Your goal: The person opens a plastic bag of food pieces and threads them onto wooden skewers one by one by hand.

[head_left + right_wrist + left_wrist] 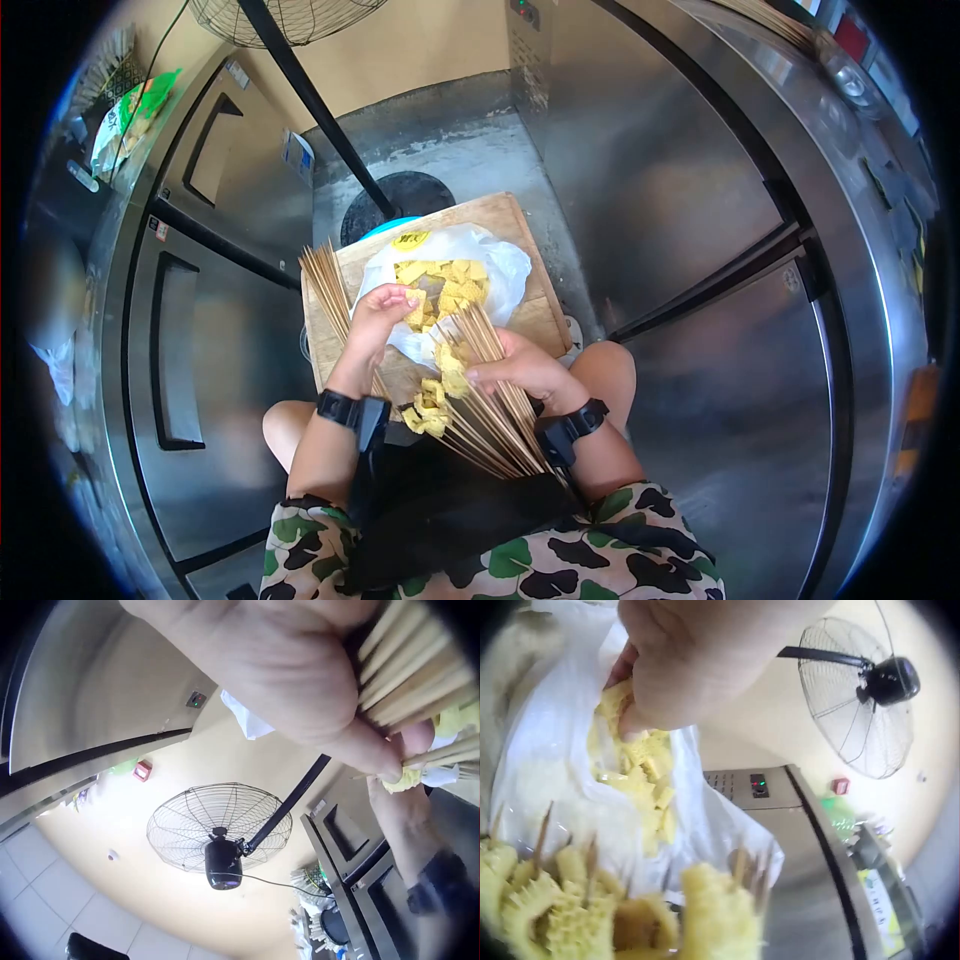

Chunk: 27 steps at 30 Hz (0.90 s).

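My left hand [372,318] pinches a yellow honeycomb-textured piece [415,308] at the near left side of an open white plastic bag [508,262] that holds many such pieces. In the left wrist view the left hand [679,664] reaches over the bag [544,772]. Curled round a bundle of thin wooden skewers [500,410] is my right hand [528,368]; several skewers carry folded yellow pieces [430,408] at one end. The right wrist view shows the right hand [300,682] and the skewers [420,667] close up.
The bag lies on a wooden board [540,290]. More bare skewers [325,275] lie along its left side. Steel cabinets [225,290] stand left, with others [660,170] right. A fan's pole [320,110] and round black base [420,190] stand beyond the board.
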Each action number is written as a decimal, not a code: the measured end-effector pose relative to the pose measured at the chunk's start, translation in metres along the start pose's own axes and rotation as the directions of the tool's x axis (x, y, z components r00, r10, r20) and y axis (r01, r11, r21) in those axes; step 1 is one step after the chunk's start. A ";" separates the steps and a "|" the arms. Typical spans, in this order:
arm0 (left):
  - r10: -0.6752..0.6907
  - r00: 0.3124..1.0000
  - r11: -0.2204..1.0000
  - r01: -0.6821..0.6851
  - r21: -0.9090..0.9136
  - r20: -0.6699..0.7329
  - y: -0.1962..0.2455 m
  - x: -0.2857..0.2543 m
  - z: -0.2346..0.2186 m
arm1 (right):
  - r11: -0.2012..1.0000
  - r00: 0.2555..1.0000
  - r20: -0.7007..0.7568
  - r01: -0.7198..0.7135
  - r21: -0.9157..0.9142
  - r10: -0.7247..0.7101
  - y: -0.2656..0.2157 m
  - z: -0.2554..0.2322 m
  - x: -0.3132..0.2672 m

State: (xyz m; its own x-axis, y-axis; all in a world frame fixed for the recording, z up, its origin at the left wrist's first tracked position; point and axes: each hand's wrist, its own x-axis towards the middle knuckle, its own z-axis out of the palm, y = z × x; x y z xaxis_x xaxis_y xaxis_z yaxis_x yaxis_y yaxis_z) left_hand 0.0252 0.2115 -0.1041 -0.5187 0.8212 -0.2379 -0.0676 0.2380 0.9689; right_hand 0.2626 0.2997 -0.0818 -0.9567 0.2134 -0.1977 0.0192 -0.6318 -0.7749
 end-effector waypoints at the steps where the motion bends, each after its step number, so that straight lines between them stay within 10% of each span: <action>1: -0.058 0.998 0.983 0.060 -0.175 0.015 0.013 -0.012 0.004 | 1.000 1.000 -0.013 0.004 -0.005 -0.004 0.003 -0.001 0.002; 9: -0.086 0.992 0.913 0.039 -0.407 -0.098 0.032 -0.045 0.034 | 0.998 0.999 -0.011 0.034 0.049 -0.033 -0.002 0.005 -0.003; 27: 0.138 0.985 0.983 -0.149 -0.109 -0.106 0.046 -0.061 0.047 | 0.999 0.999 -0.032 0.013 0.043 -0.012 0.004 0.000 0.003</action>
State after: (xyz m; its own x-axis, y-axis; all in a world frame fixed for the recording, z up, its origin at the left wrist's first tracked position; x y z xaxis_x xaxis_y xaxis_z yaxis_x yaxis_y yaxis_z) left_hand 0.0936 0.1969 -0.0481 -0.6104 0.7865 -0.0936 -0.0816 0.0551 0.9951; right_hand 0.2598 0.2979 -0.0851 -0.9472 0.2445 -0.2072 -0.0062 -0.6603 -0.7509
